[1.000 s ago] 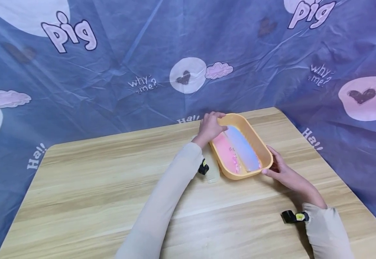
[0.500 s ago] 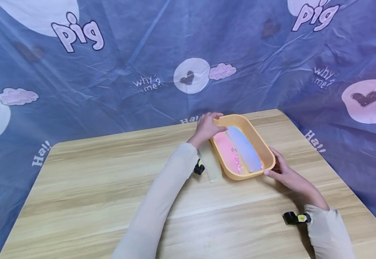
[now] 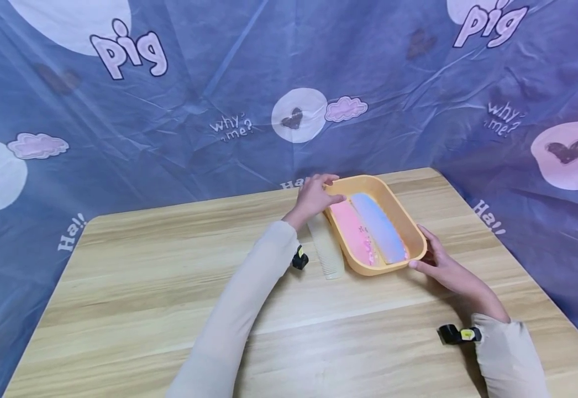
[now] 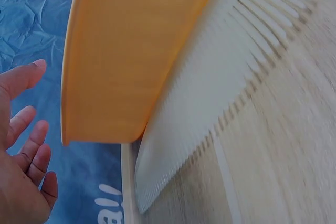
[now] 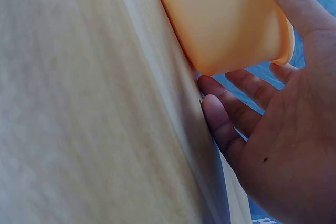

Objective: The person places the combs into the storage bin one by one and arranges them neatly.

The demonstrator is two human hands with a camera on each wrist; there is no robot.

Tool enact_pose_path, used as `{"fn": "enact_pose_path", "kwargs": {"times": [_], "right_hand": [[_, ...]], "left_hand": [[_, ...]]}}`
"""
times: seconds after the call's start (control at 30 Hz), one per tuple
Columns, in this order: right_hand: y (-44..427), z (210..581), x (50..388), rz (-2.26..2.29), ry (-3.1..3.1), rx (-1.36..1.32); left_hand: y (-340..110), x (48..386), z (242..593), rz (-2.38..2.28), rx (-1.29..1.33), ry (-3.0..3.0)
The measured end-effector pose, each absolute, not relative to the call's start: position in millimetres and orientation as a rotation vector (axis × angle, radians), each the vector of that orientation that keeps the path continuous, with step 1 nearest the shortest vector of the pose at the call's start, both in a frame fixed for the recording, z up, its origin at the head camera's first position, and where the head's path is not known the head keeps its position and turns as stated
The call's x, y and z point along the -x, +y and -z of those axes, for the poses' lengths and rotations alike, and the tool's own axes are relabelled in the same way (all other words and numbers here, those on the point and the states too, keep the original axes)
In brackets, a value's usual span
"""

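A yellow-orange plastic tray [image 3: 403, 221] with rounded corners stands at the back right of the table, holding a pink panel [image 3: 347, 224] and a blue panel [image 3: 376, 224] side by side, with small shiny pink bits near their lower ends. Along its left side lies a pale, translucent comb [image 3: 330, 254], its teeth facing left. My left hand [image 3: 314, 197] is by the tray's far left corner; the left wrist view has its loosely bent fingers apart from the wall. My right hand [image 3: 445, 268] holds the near right corner, thumb at the rim and fingers around the outside.
The wooden table [image 3: 169, 287] reaches back to a blue printed cloth [image 3: 179, 121] that hangs behind and at the right. Each wrist carries a small black camera [image 3: 300, 258].
My left hand has drawn away to the left from the tray's corner, and more of the comb shows. The right hand keeps its place on the tray. The head view has shifted slightly.
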State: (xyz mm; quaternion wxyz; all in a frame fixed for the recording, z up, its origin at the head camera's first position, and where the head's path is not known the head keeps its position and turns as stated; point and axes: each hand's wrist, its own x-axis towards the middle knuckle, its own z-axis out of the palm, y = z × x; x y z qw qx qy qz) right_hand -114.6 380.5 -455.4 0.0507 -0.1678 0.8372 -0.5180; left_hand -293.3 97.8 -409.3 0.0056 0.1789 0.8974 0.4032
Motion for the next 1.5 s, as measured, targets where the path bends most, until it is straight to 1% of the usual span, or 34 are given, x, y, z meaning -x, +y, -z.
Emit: {"fn": "enact_pose_path", "kwargs": {"times": [0.47, 0.8, 1.2, 1.5], "right_hand": [[383.1, 455.3, 114.2, 1.561, 2.573, 0.501], [381.7, 455.6, 114.2, 1.567, 2.562, 0.482], [378.7, 456.9, 114.8, 1.582, 2.564, 0.514], [377.0, 457.7, 114.7, 1.581, 2.584, 0.535]], "left_hand": [[70.5, 302.1, 413.7, -1.384, -0.506, 2.748], [47.0, 305.4, 426.6, -1.377, -0.494, 2.678], [33.3, 305.6, 448.7, -1.288, -0.499, 2.618], [27.7, 306.0, 453.6, -1.259, -0.493, 2.523]]}}
